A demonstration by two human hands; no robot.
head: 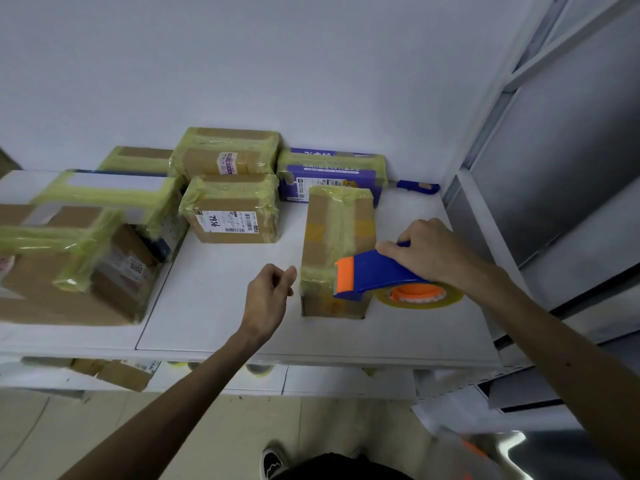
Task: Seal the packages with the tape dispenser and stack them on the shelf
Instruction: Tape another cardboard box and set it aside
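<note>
Right hand (429, 251) clamped on tape dispenser (374, 275) at near-right corner of package (332, 237); left hand (270, 296) loosely curled, empty, just left of package. Risk: unbraced package likely slides when tape pulls.

A parcel storeroom: taped, labelled parcels (231, 207) crowd a white metal shelf (214, 306).
</note>
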